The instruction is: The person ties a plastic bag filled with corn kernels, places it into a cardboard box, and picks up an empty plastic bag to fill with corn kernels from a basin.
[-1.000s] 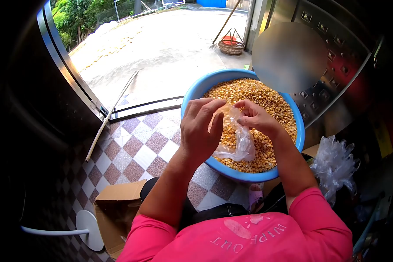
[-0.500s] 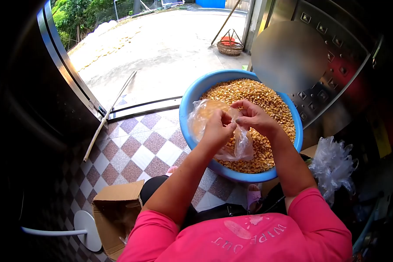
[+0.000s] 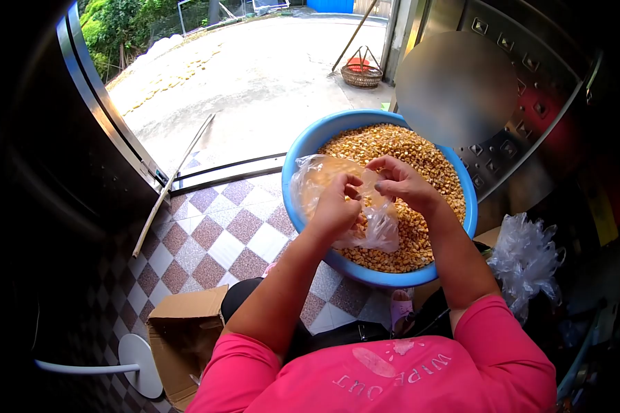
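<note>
A large blue tub [image 3: 303,141] holds a heap of yellow corn kernels [image 3: 420,155]. Over its left part lies a clear plastic bag [image 3: 313,180], spread and crumpled, with kernels showing through it. My left hand [image 3: 337,204] is at the bag, its fingers curled and closed on the thin plastic. To the right of it, my right hand [image 3: 403,186] pinches at the bag's upper right edge, thumb and forefinger close together.
A bunch of clear plastic bags [image 3: 527,261] is at the right. An open cardboard box [image 3: 179,344] and a white round base [image 3: 141,365] stand lower left. A stick [image 3: 169,189] crosses the door sill; a wicker basket [image 3: 362,76] sits outside.
My left hand was spread above the tub, then came down and closed on the bag. The bag now spreads farther left. My right hand has stayed nearly in place.
</note>
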The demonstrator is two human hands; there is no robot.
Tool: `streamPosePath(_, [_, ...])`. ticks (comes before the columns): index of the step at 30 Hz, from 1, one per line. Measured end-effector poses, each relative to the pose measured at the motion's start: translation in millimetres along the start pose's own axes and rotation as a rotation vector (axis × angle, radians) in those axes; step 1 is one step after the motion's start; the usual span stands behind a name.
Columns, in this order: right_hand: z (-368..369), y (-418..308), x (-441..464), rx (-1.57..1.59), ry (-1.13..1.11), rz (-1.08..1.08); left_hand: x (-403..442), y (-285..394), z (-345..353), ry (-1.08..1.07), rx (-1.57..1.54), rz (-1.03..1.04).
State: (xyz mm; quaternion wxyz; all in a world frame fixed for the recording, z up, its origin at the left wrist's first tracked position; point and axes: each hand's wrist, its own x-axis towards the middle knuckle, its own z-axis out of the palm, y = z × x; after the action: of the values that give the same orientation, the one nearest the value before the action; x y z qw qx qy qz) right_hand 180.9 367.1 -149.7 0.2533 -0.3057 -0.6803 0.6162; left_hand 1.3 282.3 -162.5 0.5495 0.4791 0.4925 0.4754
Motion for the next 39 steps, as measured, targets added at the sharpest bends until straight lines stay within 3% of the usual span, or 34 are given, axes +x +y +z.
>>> streamPosePath(2, [-0.9, -1.6, -1.2, 0.028, 0.016, -0.005, 1.2, -3.4, -1.2, 0.013, 0.094, 0.041])
streamPosePath(4, [-1.5, -2.7, -1.5, 0.025, 0.018, 0.004, 6.6, -12.3, -4.0, 0.043, 0.414, 0.162])
streamPosePath(7, [-2.6, -1.2, -1.0, 0.034, 0.022, 0.013, 4.4, -14.2, -4.5, 0.049, 0.501, 0.211])
streamPosePath(13, [-5.0, 3.1, -0.2, 0.124, 0.018, 0.001, 4.7, -23.8, -1.7, 0.062, 0.313, 0.192])
streamPosePath(17, [-4.8, 2.7, -0.7, 0.174, 0.001, -0.008, 6.6, -21.8, -1.9, 0.07, 0.443, 0.24])
streamPosePath(19, [-7.1, 4.9, -0.2, 0.167, -0.013, 0.004, -1.2, -3.5, 1.9, -0.029, 0.096, -0.056])
streamPosePath(23, [-7.7, 7.8, 0.3, 0.159, -0.032, 0.014, 9.2, -19.2, -4.1, -0.053, 0.148, 0.041])
streamPosePath(25, [-10.4, 10.8, 1.5, 0.154, -0.015, 0.017, 1.0, -4.2, -2.8, -0.049, -0.196, -0.181])
streamPosePath(39, [-8.2, 7.3, 0.5, 0.147, 0.058, 0.008, 4.9, -9.9, -13.4, -0.161, -0.432, -0.186])
